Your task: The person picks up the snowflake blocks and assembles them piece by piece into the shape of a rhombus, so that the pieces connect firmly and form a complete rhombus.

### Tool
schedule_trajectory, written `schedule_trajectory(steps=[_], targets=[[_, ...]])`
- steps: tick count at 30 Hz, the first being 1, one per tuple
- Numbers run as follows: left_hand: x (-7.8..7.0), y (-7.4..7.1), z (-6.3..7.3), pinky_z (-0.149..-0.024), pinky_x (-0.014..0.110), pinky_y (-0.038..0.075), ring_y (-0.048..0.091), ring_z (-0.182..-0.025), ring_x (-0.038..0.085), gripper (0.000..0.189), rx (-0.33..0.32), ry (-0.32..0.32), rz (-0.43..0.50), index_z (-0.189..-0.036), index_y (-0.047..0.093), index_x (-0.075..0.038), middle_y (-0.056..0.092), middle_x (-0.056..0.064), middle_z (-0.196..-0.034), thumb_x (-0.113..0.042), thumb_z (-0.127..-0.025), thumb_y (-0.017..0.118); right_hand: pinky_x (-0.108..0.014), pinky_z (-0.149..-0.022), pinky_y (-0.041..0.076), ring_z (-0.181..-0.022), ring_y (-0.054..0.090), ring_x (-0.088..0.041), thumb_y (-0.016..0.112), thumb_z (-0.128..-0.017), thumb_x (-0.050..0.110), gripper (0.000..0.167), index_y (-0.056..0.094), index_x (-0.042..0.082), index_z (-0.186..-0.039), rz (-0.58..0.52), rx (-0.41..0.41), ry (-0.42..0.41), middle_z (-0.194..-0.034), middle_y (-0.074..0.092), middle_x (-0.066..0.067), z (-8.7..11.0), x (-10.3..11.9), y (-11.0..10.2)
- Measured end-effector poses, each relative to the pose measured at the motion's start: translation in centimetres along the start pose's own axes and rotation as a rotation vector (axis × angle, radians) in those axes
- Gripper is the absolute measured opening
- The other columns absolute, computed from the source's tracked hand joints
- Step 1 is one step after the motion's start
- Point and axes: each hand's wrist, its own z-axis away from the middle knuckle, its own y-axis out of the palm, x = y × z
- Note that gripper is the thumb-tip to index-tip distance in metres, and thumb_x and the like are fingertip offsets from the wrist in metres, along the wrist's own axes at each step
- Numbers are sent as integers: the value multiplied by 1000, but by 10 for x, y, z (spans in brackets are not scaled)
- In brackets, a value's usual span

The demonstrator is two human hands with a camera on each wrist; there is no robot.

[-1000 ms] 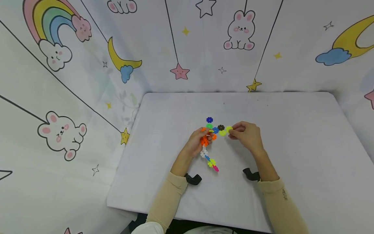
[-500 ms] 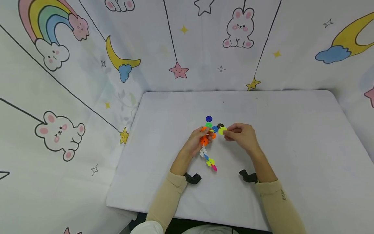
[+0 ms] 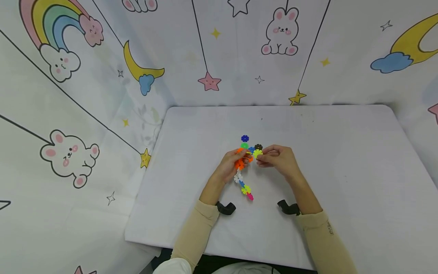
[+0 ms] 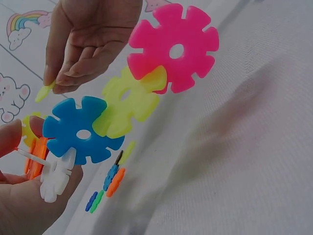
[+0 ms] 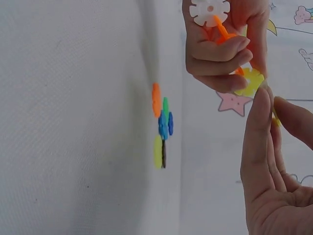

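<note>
At the centre of the head view, the person's left hand [image 3: 226, 167] has its fingers clamped on one end of a chain of flat, notched, flower-shaped plastic discs [image 4: 83, 120]. In the left wrist view I follow it from the hand at lower left: a yellow disc [image 4: 30, 129], an orange disc [image 4: 36, 159], a white disc [image 4: 57, 176], a blue one, then another yellow, and a bright pink disc [image 4: 159, 49] at the free end, top centre.

Just to the right in the head view, the right hand [image 3: 280, 161] pinches a single bright yellow plastic disc [image 4: 45, 92] between thumb and fingers, close to the held end of the chain; whether they touch, I can't tell.

Near the hands, bunched together on the white cloth-covered counter [image 3: 342, 171], lie a dark blue disc [image 3: 245, 138], a green disc [image 3: 244, 145], a mid-blue disc [image 3: 251, 150], a brown disc [image 3: 258, 147], an orange piece [image 4: 116, 182] and a yellow piece [image 5: 158, 152].

Beige sleeves [image 3: 198, 232] cover both forearms.
</note>
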Motion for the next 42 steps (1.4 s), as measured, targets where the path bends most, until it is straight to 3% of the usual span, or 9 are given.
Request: schedule_trajectory(steps=[6, 14, 34, 42], targets=[[-1, 0, 2, -78, 21, 55, 60, -86, 15, 29, 6, 5, -21, -123, 64, 4, 59, 27, -118, -20, -110, 54, -33, -84, 61, -82, 79, -30, 81, -93, 14, 34, 63, -8, -110, 9, 9, 16, -95, 78, -19, 0, 0, 4], [-2, 0, 4, -82, 21, 56, 59, -89, 16, 28, 20, 5, -39, -125, 62, 4, 63, 10, -105, -18, -111, 52, -35, -82, 62, -81, 79, -29, 81, -93, 12, 34, 62, -9, -111, -1, 15, 27, -95, 78, -19, 0, -2, 6], [-4, 0, 4, -80, 20, 56, 59, -86, 15, 24, 67, 12, -36, -121, 63, 5, 64, 6, -97, -13, -111, 52, -38, -76, 63, -80, 79, -28, 82, -92, 13, 35, 64, -11, -110, -1, 5, 37, -94, 78, -20, 0, -4, 5], [-1, 4, 4, -82, 22, 57, 62, -87, 15, 19, 59, 27, -71, -114, 65, 3, 68, 4, -94, -11, -110, 52, -40, -73, 63, -78, 79, -27, 80, -93, 10, 28, 69, -12, -107, 3, -32, 86, -94, 78, -19, -1, -3, 5]])
